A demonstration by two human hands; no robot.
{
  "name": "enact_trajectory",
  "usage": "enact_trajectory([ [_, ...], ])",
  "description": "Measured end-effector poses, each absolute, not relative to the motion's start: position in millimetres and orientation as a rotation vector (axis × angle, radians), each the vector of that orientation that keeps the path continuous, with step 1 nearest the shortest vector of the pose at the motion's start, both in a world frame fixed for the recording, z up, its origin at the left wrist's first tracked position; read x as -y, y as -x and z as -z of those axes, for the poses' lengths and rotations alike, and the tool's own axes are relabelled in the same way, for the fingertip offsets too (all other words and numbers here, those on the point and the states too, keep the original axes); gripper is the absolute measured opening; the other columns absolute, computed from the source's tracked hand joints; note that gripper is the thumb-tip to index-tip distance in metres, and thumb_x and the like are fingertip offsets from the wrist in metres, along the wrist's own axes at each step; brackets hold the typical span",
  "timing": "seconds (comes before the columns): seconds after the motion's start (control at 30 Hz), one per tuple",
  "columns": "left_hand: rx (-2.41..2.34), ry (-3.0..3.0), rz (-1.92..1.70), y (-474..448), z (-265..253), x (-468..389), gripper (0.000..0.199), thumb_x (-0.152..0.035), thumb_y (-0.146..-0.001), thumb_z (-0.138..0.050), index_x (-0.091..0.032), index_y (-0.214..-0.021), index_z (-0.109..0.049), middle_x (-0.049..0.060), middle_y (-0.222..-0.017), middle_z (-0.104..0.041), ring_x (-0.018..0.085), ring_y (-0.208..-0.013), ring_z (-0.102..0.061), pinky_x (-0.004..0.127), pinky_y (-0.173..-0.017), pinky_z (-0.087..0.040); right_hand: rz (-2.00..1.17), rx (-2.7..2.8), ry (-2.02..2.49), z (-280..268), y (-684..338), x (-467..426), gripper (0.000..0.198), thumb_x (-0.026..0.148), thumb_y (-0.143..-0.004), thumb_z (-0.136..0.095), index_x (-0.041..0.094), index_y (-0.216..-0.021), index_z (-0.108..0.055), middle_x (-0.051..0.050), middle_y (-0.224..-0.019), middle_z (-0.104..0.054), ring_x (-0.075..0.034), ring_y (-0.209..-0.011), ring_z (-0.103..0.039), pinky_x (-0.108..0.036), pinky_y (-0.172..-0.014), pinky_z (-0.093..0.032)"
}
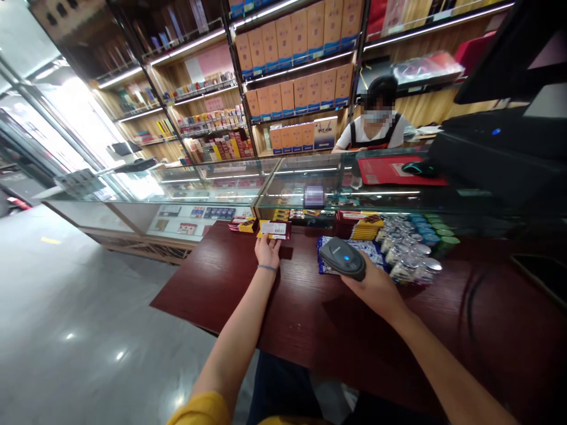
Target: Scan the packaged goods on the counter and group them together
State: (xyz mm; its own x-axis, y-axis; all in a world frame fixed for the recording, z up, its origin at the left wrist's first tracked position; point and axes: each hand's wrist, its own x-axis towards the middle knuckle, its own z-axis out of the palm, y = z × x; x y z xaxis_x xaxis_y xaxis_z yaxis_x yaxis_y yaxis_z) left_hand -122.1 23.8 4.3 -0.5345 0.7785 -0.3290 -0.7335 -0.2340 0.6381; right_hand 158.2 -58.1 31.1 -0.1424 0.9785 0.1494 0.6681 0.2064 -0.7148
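In my right hand (376, 289) is a dark barcode scanner (343, 258) with a blue light, held over blue-and-white packets (325, 265) on the table. My left hand (268, 252) grips a flat yellow-and-maroon packet (275, 229), which looks like a chocolate bar, with its barcode side facing me. A small stack of similar packets (243, 224) lies just left of it. A taller stack of yellow-and-maroon packets (359, 225) sits behind the scanner. Clear jars with silver lids (410, 265) stand right of the blue packets.
Blue and green canisters (436, 230) stand behind the jars on the dark red table (292, 319). A glass display counter (212, 183) runs along the table's far side. A person (376, 127) sits behind it, near a computer mouse (416, 169). A cable (470, 301) lies at right.
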Motion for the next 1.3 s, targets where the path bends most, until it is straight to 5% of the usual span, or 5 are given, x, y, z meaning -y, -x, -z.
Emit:
enact_trajectory([
  [0.37, -1.599, -0.722, -2.319, 240, -30, -31, 0.020, -0.029, -0.089, -0.067, -0.019, -0.107, -0.067, 0.005, -0.102, -0.074, 0.016, -0.093, -0.072, 0.027, -0.084, -0.057, -0.681, 1.817, 1.512, -25, -161, 53, 0.056, 0.047, -0.081, -0.065, 0.029, -0.133, -0.055, -0.008, -0.104, -0.078, -0.035, -0.107, -0.072, -0.042, -0.085, -0.054],
  [0.53, -2.143, -1.510, -1.850, 291, -30, -20, 0.025, -0.034, -0.096, -0.061, -0.025, -0.115, -0.075, 0.005, -0.113, -0.078, 0.022, -0.109, -0.071, 0.033, -0.097, -0.053, -0.667, 1.801, 1.577, -19, -163, 52, 0.054, 0.053, -0.082, -0.064, 0.030, -0.130, -0.057, -0.004, -0.082, -0.076, -0.032, -0.075, -0.073, -0.038, -0.065, -0.052],
  [0.73, -2.263, -2.153, -1.111, 315, -32, -17, 0.035, -0.020, -0.098, -0.055, -0.032, -0.126, -0.073, 0.003, -0.131, -0.073, 0.024, -0.123, -0.066, 0.035, -0.105, -0.049, -0.639, 1.759, 1.558, -23, -164, 53, 0.052, 0.050, -0.083, -0.067, 0.028, -0.130, -0.059, -0.006, -0.096, -0.078, -0.031, -0.081, -0.074, -0.036, -0.065, -0.052],
  [1.03, -1.815, -1.717, -1.456, 293, -28, -38, 0.028, -0.003, -0.073, -0.077, -0.031, -0.079, -0.077, 0.006, -0.100, -0.078, 0.022, -0.113, -0.069, 0.033, -0.115, -0.043, -0.627, 1.815, 1.488, -23, -168, 52, 0.049, 0.045, -0.085, -0.065, 0.030, -0.131, -0.058, -0.007, -0.100, -0.078, -0.034, -0.088, -0.075, -0.039, -0.067, -0.055],
  [1.3, -1.729, -1.690, -1.488, 283, -29, -51, 0.021, -0.010, -0.073, -0.080, -0.030, -0.078, -0.074, 0.006, -0.097, -0.077, 0.022, -0.104, -0.069, 0.033, -0.107, -0.049, -0.553, 1.844, 1.432, -22, -169, 54, 0.047, 0.043, -0.087, -0.064, 0.029, -0.131, -0.056, -0.009, -0.104, -0.079, -0.037, -0.108, -0.073, -0.044, -0.088, -0.057],
])
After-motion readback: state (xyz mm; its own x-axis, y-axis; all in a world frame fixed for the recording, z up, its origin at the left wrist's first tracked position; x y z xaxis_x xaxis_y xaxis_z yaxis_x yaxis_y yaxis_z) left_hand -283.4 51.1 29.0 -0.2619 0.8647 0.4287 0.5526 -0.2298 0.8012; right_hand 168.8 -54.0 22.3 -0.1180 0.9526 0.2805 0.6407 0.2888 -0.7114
